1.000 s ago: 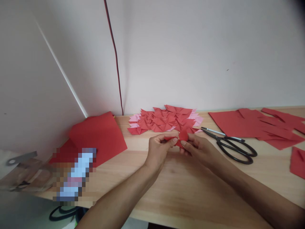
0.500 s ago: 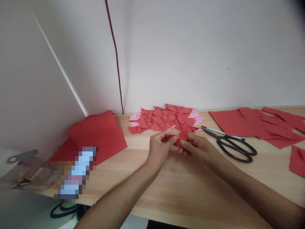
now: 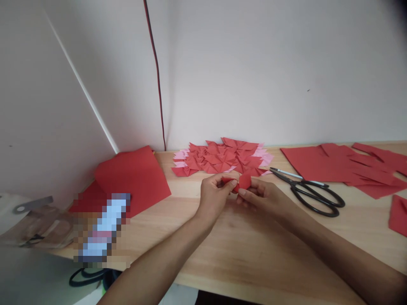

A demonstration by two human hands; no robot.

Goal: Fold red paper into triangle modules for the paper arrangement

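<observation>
A small folded piece of red paper (image 3: 244, 181) is held between both hands, a little above the wooden table (image 3: 254, 254). My left hand (image 3: 213, 195) pinches its left side, thumb on top. On the paper's right side, my right hand (image 3: 262, 195) grips with thumb and fingers; some fingertips curl below. Just behind the hands lies a pile of folded red and pink paper pieces (image 3: 219, 157). Black-handled scissors (image 3: 313, 197) rest open-bladed or shut, I cannot tell which, to the right of my right hand, with a pale pen (image 3: 289, 173) beside them.
Red paper sheets (image 3: 136, 173) lie at the left, near a pixelated, phone-like object (image 3: 106, 226). More red sheets and strips (image 3: 318, 163) cover the back right. A clear plastic bag (image 3: 47, 224) sits at the left edge. A cable (image 3: 155, 63) hangs down the wall.
The view has shifted slightly. Both hands stay at nearly the same spot, still gripping the red paper, with small finger movements in the right hand.
</observation>
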